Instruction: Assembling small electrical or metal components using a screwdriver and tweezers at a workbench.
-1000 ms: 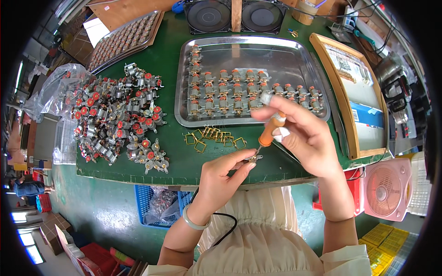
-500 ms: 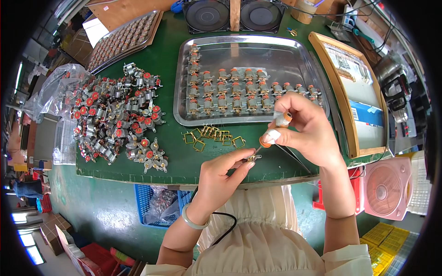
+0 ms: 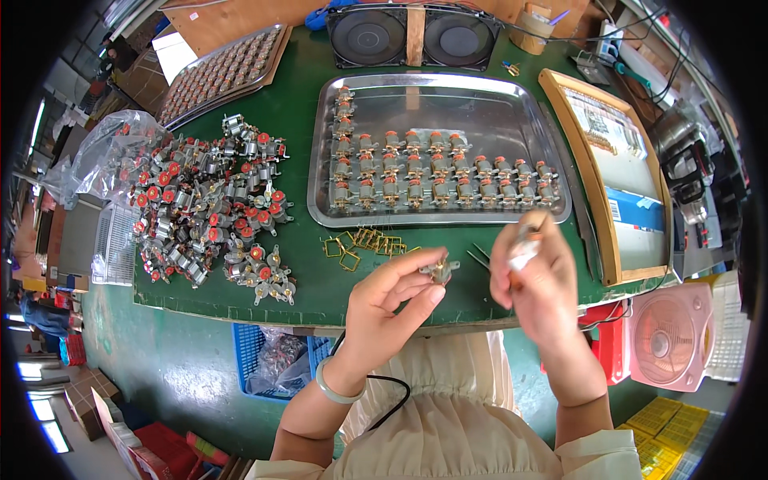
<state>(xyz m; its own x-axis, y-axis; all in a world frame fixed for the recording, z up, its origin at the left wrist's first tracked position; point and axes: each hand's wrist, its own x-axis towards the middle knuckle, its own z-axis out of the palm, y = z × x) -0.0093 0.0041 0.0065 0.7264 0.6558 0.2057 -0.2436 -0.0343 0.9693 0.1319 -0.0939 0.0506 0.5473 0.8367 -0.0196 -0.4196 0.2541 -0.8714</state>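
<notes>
Near the table's front edge my left hand (image 3: 390,300) pinches a small grey metal component (image 3: 439,270) with side lugs between thumb and fingertips. To the right of it my right hand (image 3: 544,280), smeared by motion, is closed round a short tool (image 3: 524,250) with a white and orange handle. The tool's tip is not distinguishable now, and it is apart from the component. Beyond my left hand lie several loose brass-coloured square frames (image 3: 370,242). A pair of thin metal prongs (image 3: 479,256), like tweezers, lies between my hands, partly hidden by the right one.
A metal tray (image 3: 318,192) holds rows of orange-topped components. To its left is a large pile of similar components (image 3: 212,208) beside a plastic bag (image 3: 116,148). A second filled tray (image 3: 268,42), two black fans (image 3: 366,36) and a wooden-framed box (image 3: 612,240) stand around the table.
My right hand has drawn the tool away from the component, slightly right and toward me. My left hand still holds the component, now turned and raised slightly. The view has shifted a little.
</notes>
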